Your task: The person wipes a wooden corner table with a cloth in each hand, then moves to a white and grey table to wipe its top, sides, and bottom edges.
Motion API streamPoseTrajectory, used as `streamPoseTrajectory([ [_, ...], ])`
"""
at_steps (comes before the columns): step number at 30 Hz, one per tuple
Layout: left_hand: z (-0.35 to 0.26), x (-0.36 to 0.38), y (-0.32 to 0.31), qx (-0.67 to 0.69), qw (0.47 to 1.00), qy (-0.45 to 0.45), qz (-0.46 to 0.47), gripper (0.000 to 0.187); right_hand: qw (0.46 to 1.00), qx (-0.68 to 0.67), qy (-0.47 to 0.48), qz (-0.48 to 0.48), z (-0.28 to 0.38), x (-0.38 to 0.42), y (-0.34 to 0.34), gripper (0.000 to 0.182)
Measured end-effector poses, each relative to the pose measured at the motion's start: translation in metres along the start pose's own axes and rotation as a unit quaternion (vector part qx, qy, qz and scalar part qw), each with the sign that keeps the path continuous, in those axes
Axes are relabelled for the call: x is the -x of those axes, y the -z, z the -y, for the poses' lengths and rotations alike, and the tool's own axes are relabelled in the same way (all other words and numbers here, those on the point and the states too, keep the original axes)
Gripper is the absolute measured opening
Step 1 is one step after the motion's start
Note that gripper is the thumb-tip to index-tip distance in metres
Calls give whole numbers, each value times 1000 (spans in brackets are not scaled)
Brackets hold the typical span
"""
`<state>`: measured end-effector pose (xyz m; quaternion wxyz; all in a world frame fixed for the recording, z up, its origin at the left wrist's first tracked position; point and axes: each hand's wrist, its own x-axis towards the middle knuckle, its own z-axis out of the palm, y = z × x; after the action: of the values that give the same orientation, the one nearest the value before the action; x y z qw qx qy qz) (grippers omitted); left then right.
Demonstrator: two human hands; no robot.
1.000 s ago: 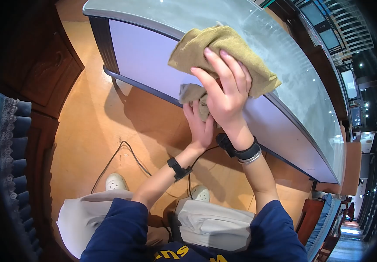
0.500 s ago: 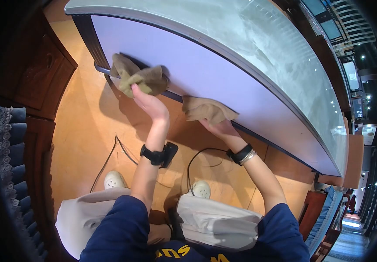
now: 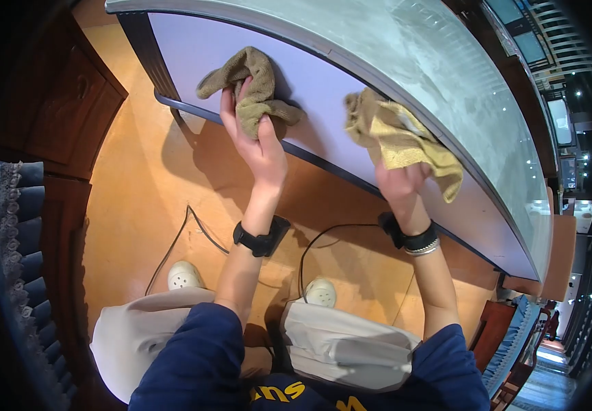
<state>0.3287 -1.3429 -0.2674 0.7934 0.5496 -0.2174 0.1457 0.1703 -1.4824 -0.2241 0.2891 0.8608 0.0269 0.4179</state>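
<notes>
My left hand (image 3: 258, 147) grips a bunched olive-brown cloth (image 3: 255, 85), thumb and fingers pressed into its folds. That cloth is against or just in front of the pale lilac panel (image 3: 323, 89) on the side of a cabinet or counter. Farther right, my right hand (image 3: 402, 181) is closed on a second cloth (image 3: 405, 133), brown at one end and yellowish at the other, with a loose corner hanging down. It lies over the panel near the top edge; whether it touches is hard to tell. The cloth hides part of my right fingers.
A glossy pale marbled top (image 3: 405, 48) overhangs the panel. Black cables (image 3: 309, 253) run over the tan floor (image 3: 131, 226) by my shoes. A dark wooden cabinet (image 3: 56, 103) stands at left, and a blue-covered chair (image 3: 515, 342) at lower right.
Both hands have moved up the panel and to the right with their cloths. The right one has travelled farther, up to near the top edge, and its cloth has shifted shape.
</notes>
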Motion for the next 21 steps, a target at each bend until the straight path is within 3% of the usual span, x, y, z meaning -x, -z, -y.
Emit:
streamPoseTrajectory([
  [2, 2, -1, -3, 33, 999, 2, -26, 47, 994, 79, 54, 51, 14, -6, -2, 31],
  [4, 2, 0, -5, 20, 999, -9, -28, 47, 969, -218, -59, 97, 25, 2, -16, 33],
  [6, 0, 3, -4, -13, 999, 0, -37, 48, 836, -417, -235, 269, 43, 9, -24, 37],
  [10, 0, -3, 13, -23, 1000, 2, 1, 46, 792, -468, -238, 310, 73, 7, -41, 41],
  [13, 10, -8, 24, -25, 994, 91, -60, 40, 688, -480, -323, 437, 89, 1, -36, 42],
  [14, 14, -9, 27, -25, 994, 91, -58, 40, 688, -480, -325, 437, 97, 3, -39, 42],
  [16, 21, -11, 35, -66, 983, 152, -79, 35, 777, -446, -283, 341, 112, 14, -48, 42],
  [17, 25, -12, 37, -73, 979, 168, -86, 31, 777, -446, -285, 341, 114, 21, -52, 42],
  [19, 34, -10, 38, -66, 977, 180, -94, 30, 899, -288, -64, 324, 113, 36, -56, 39],
  [21, 42, -4, 40, -60, 974, 193, -105, 30, 892, -305, -84, 324, 112, 50, -58, 35],
])
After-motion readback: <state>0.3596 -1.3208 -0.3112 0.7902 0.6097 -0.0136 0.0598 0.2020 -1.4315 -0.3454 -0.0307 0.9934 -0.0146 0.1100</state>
